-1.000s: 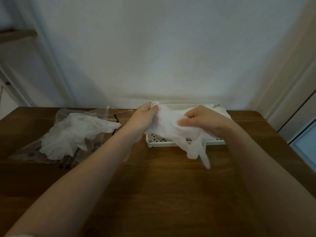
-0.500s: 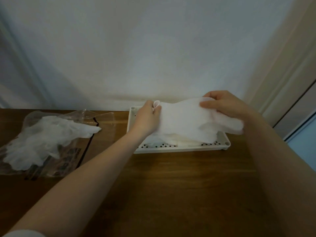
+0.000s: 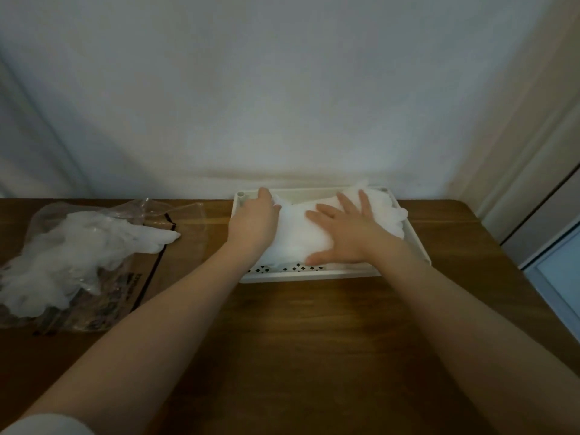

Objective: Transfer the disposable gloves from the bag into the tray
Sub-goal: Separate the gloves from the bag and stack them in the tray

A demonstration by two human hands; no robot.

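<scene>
Several disposable gloves (image 3: 301, 237) already down in the white perforated tray (image 3: 417, 243) at the far edge of the wooden table (image 3: 298, 340), heaped in a loose white pile that spills a little over the right rim. Right hand (image 3: 342, 233) spread wide and flat on top of that pile, fingers splayed, pressing rather than gripping. Left hand (image 3: 254, 221) resting at the pile's left end just inside the tray's left wall, fingers curled over the glove edge; cannot tell whether pinching it or only tucking it in. Well apart on the left, clear plastic bag (image 3: 103, 296) lying open on the table with a sizeable bunch of remaining gloves (image 3: 78, 246) inside, some poking out of its mouth. Judged roughly partway: one load settled, plenty more to fetch.
</scene>
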